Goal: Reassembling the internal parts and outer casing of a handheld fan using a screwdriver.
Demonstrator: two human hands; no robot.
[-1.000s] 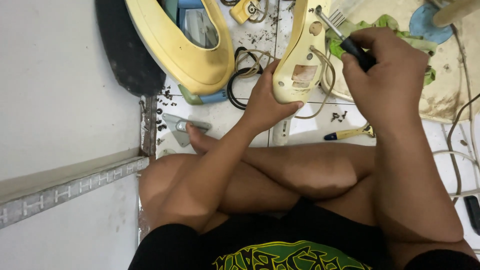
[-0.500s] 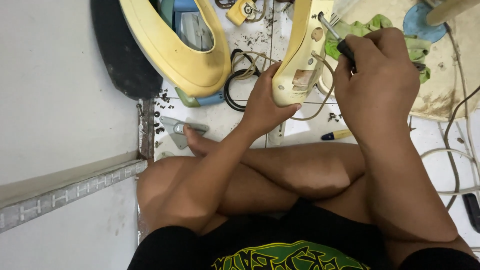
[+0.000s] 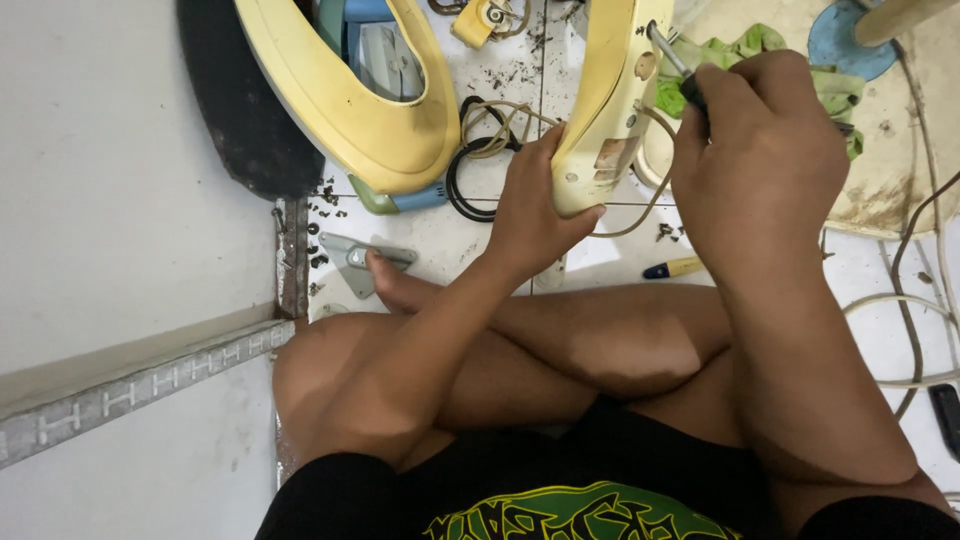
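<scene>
Left hand [image 3: 530, 215] grips yellow housing [image 3: 605, 110]; right hand [image 3: 765, 165] holds screwdriver [image 3: 678, 68].

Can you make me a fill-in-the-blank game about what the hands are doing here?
1. The right hand holds a ____ with a black handle.
2. The left hand grips a plastic casing coloured ____.
3. The green cloth lies to the ____ of that casing.
4. The black cable on the tiled floor is wound in a ____.

Missing words: screwdriver; yellow; right; coil
</scene>
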